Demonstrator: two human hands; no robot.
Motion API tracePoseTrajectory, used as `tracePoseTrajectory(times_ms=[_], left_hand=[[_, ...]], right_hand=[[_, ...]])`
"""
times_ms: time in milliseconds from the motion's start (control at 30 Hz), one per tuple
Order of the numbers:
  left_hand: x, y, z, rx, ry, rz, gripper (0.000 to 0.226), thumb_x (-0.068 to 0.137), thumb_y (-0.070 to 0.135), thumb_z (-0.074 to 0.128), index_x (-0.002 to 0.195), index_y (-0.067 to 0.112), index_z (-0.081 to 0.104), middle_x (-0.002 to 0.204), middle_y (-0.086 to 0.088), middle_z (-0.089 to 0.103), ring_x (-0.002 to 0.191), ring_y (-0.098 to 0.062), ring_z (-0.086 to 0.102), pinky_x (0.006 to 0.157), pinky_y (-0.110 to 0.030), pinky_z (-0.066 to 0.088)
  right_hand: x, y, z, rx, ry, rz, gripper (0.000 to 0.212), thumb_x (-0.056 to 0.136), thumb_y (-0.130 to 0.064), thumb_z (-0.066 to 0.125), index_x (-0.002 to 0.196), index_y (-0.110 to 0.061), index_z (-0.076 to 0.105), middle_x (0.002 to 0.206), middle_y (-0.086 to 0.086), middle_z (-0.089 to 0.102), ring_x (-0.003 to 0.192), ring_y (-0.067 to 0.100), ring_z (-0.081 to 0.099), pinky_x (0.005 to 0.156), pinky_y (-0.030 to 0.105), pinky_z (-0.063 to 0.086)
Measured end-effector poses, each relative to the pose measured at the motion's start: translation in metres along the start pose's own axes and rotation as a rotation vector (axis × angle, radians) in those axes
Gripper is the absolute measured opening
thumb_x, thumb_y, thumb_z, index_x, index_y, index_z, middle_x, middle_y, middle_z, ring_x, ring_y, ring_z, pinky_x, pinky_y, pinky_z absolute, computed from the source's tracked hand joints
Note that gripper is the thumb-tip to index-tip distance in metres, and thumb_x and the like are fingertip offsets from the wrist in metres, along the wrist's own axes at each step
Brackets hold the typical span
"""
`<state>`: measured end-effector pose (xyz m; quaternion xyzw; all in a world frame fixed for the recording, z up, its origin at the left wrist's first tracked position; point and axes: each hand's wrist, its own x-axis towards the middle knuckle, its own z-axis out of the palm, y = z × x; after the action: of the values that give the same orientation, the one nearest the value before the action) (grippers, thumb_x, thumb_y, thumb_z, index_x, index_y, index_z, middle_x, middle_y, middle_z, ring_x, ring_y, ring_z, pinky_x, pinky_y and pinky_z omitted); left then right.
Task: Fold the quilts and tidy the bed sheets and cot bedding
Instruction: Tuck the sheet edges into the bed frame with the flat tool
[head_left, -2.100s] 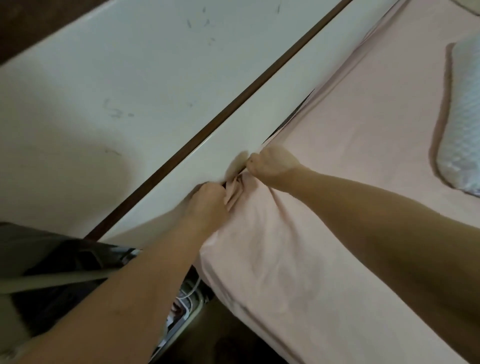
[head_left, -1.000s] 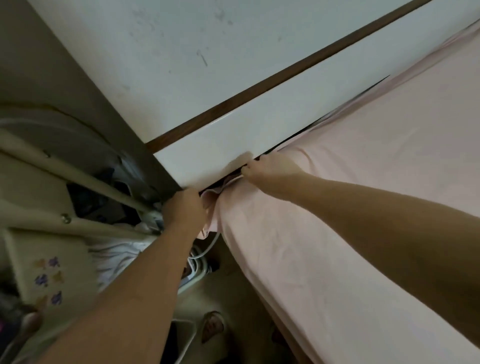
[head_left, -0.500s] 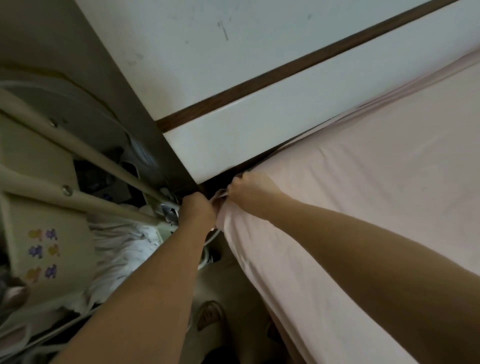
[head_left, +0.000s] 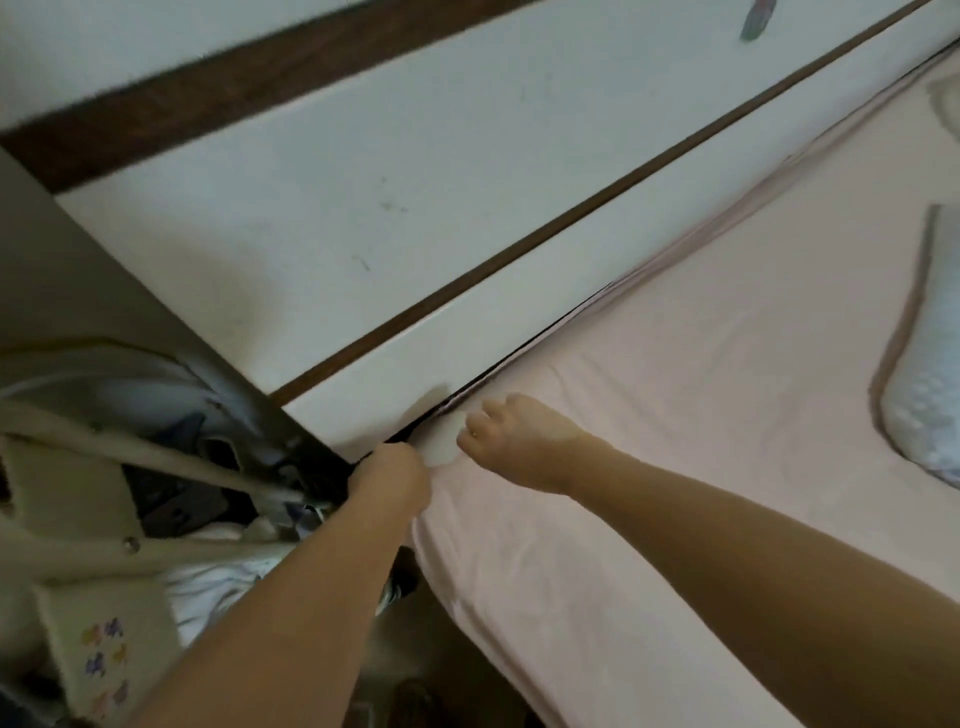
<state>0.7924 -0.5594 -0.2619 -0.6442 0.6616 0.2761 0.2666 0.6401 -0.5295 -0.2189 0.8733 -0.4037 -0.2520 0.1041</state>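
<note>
One pink sheet (head_left: 675, 415) covers the mattress, filling the frame from about 1 o'clock round to 5 o'clock. Its corner sits near the centre, tight against the white headboard (head_left: 467, 171), which runs from 9 o'clock up to 1 o'clock and carries two dark wooden strips.

Two bare hands meet at that corner. The left hand (head_left: 389, 483) comes in from 7 o'clock and is closed into a fist at the very edge of the mattress, its fingers curled over the sheet where the cloth turns down the side — the fingertips themselves are hidden, so the exact hold is unclear. The right hand (head_left: 514, 436) comes in from 4 o'clock and rests just beside it on top of the sheet, fingers bent under with the knuckles up; whether they pinch cloth or only press on it cannot be told. Creases fan out from between the two hands.

One white quilted pillow (head_left: 930, 405) lies on the sheet at 3 o'clock, well apart from the hands, partly cut off by the frame edge.

At 8 o'clock stands one cream cot (head_left: 78, 519) with rails — white bedding (head_left: 208, 582) is bunched inside, and a panel (head_left: 109, 654) near 7 o'clock bears small coloured stickers.
</note>
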Motion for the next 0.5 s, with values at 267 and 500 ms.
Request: tracePoseTrajectory(times_ms=[267,500], left_hand=[[-0.017,0.132,-0.077,0.187,0.143,0.48,0.027,0.097,0.013,0.044,0.119,0.005,0.057,0.123,-0.013,0.062,0.114,-0.028,0.058,0.09,-0.032,0.046],[0.033,0.257,-0.098,0.198,0.313,0.681,0.024,0.098,0.013,0.041,0.118,0.007,0.054,0.126,-0.009,0.057,0.116,-0.027,0.054,0.089,-0.029,0.038]], right_hand=[[-0.108,0.109,0.022,0.452,-0.14,0.674,0.027,0.088,0.001,0.042,0.113,-0.009,0.044,0.1,0.007,0.057,0.081,0.028,0.06,0.058,0.034,0.03],[-0.118,0.204,0.097,1.461,0.192,1.618,0.022,0.086,0.007,0.034,0.106,-0.002,0.039,0.102,0.021,0.057,0.064,0.032,0.06,0.04,0.028,0.043]])
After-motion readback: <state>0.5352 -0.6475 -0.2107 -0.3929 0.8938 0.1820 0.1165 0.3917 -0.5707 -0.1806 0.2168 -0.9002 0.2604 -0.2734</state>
